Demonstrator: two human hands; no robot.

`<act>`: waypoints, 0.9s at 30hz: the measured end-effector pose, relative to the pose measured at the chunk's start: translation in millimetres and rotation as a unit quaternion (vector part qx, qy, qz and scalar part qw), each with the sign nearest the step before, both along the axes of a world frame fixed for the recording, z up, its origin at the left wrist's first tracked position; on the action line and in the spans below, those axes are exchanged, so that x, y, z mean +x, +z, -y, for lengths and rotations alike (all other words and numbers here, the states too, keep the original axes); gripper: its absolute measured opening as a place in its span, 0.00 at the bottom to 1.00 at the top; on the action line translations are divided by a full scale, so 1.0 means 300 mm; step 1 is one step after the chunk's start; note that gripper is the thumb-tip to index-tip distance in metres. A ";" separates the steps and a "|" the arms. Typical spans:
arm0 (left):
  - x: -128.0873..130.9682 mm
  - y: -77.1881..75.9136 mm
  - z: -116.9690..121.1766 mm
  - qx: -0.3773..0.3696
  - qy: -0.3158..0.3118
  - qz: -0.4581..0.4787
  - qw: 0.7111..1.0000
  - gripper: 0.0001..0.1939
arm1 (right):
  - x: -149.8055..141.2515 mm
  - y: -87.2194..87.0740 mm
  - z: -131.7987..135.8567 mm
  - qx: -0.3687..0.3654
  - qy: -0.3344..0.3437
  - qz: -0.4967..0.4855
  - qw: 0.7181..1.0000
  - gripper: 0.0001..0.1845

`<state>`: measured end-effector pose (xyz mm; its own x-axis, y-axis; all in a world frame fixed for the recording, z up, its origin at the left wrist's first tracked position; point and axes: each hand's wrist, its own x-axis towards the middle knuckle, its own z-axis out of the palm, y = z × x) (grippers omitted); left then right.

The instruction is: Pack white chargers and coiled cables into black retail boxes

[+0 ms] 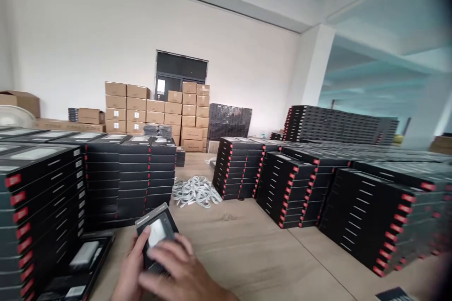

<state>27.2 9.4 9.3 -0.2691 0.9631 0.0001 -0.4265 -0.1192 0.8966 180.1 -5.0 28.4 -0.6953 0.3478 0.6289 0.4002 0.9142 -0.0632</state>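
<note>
My left hand (131,265) grips a black box (170,217) by its left side, thumb on the top face. On the box's face is a white device or its picture. My right hand (189,268), somewhat blurred, lies over the lower part of the box with its fingers stretched out and apart; whether it presses on the box I cannot tell. Part of the box is hidden behind these fingers. To the left, an opened black box (100,258) lies on the table (261,254) with a white device (84,254) in it.
Tall stacks of black boxes stand at the left (45,207) and right (363,216). Between them lies a heap of white cables (196,191). Cardboard cartons (136,103) are piled against the back wall. A dark item (392,294) shows at the lower right edge.
</note>
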 end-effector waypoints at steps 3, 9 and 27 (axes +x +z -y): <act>-0.037 0.041 0.017 -0.008 -0.016 0.054 0.998 0.27 | 0.000 -0.036 -0.041 -0.279 -0.045 -0.174 0.943 0.40; 0.001 0.031 -0.011 0.058 0.042 -0.137 0.988 0.37 | 0.005 -0.077 -0.038 -0.436 -0.062 -0.243 0.865 0.22; 0.050 0.029 0.074 0.302 0.003 -0.695 0.653 0.40 | 0.075 -0.007 -0.004 -0.470 0.017 -0.284 0.836 0.30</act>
<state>42.1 -12.7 18.0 0.3908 0.6739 0.6270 0.7509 -0.6273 0.2062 202.5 -3.7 26.4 -0.3976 0.8595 0.3212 0.0368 0.3647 -0.9304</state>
